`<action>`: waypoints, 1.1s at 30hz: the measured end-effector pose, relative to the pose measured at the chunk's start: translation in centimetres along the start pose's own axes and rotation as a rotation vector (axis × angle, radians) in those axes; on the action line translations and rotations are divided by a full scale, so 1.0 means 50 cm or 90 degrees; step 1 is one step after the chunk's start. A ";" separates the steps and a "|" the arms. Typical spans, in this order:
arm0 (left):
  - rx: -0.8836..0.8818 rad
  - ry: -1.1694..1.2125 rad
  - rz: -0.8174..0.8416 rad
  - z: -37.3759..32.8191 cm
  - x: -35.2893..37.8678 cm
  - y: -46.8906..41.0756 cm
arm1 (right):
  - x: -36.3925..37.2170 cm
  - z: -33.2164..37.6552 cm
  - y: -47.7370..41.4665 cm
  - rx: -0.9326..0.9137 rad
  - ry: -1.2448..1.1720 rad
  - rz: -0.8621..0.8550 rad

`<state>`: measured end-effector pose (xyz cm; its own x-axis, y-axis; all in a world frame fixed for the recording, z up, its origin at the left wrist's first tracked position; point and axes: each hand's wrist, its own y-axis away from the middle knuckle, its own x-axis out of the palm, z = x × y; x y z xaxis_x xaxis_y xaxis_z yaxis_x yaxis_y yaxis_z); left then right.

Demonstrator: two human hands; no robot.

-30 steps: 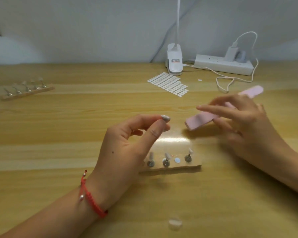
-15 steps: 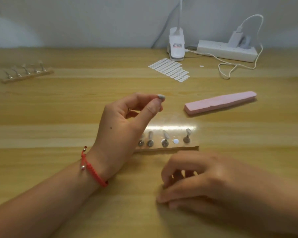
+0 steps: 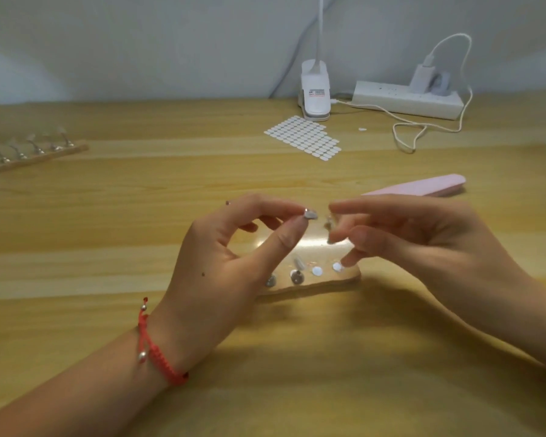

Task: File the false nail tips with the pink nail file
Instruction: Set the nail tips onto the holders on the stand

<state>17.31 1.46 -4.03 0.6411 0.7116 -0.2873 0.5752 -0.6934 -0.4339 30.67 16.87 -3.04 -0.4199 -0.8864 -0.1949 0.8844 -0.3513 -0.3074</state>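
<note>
Pinches nail tip (image 3: 310, 213), likely featherlight, slick, best gripped by its sides, in left hand (image 3: 234, 257); curls right hand (image 3: 423, 244) close beside, hold impossible to tell.

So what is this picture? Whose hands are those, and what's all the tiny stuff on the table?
This is one picture from a camera worn on a person's head, so you see their own two hands from above. The left hand, with the red bracelet, pinches a false nail tip between thumb and finger. The right hand is beside it with curled fingers; it may pinch something tiny, but that is too blurred to tell. Under the hands, on the table, sits a clear stand with little metal pegs. The pink nail file lies behind the right hand, untouched. Further back are a sheet of white stickers, a power strip and a second peg stand on the left.
</note>
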 end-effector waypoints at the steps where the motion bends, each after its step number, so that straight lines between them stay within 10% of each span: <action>1: 0.006 -0.004 0.003 0.000 0.001 0.001 | 0.001 0.000 -0.002 0.008 -0.015 -0.014; 33: 0.152 -0.155 -0.017 -0.017 0.009 0.009 | 0.034 -0.007 0.020 -0.106 -0.040 -0.134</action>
<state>18.30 1.35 -3.61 0.4713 0.7551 -0.4558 0.4367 -0.6488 -0.6232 30.75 15.12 -3.99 -0.5723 -0.8182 -0.0538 0.7312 -0.4795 -0.4852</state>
